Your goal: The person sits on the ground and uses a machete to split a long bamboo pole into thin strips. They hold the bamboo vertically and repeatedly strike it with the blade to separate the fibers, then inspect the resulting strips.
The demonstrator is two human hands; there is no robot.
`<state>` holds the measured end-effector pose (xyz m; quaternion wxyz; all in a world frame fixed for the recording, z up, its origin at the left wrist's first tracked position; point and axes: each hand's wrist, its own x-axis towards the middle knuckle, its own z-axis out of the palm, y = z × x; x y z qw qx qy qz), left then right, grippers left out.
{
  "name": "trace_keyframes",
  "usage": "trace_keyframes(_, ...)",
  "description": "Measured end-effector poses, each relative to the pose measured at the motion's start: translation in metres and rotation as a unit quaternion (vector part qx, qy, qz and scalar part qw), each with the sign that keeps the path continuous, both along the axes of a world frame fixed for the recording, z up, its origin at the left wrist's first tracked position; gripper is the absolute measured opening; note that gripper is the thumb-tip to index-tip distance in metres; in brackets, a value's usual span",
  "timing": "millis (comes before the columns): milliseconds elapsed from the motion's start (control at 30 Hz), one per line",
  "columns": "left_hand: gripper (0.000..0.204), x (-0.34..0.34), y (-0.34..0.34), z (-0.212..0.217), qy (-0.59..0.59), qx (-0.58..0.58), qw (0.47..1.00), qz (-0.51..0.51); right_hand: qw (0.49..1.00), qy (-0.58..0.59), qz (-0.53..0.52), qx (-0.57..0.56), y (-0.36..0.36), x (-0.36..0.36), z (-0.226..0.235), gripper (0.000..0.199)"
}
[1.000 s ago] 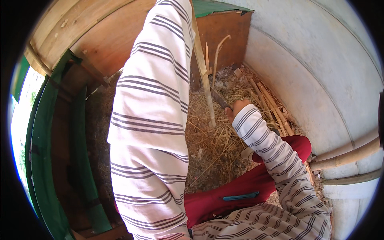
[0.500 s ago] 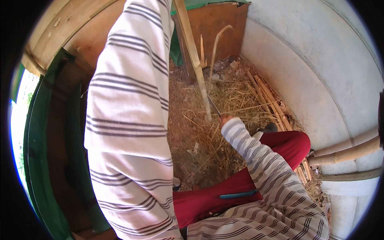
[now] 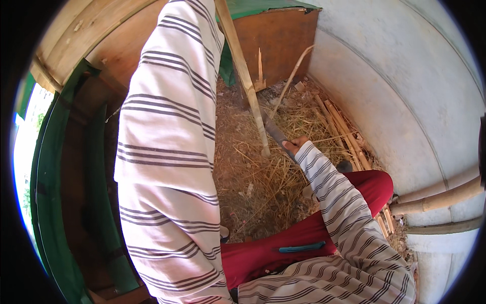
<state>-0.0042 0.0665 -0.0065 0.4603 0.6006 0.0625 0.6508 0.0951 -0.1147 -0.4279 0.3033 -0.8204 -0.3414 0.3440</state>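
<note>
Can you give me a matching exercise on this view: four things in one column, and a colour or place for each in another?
Things:
1. bamboo pole
2. right hand
3. trousers
4. split bamboo strips

Places or colours:
A. red, with a blue-green strip lying on them
B. lying on the ground along the pale curved wall
C. standing at a tilt, foot in the dry straw
D. closed around a dark handle beside the pole's foot

Pairs: 1-C, 2-D, 3-A, 4-B
</note>
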Motion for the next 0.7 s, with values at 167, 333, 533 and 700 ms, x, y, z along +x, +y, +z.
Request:
trace_keyframes(167,0.039,0.003,0.008,-0.001,-0.001,0.032,0.999,0.036,0.999,-0.026,-0.019,0.009,-0.002,-0.021,0.045,0.047)
trace_keyframes(333,0.042,0.01,0.017,-0.003,-0.001,0.047,0.999,0.001,0.974,-0.227,0.003,0.016,-0.001,-0.056,0.1,0.041)
trace_keyframes(533,0.042,0.0,0.022,-0.003,0.019,0.028,0.999,-0.014,0.891,-0.378,-0.001,0.252,0.003,-0.066,0.161,0.035)
trace_keyframes(700,0.041,-0.007,0.025,-0.002,-0.009,0.035,0.999,0.02,0.92,-0.316,0.048,0.225,0.019,-0.059,0.053,0.025)
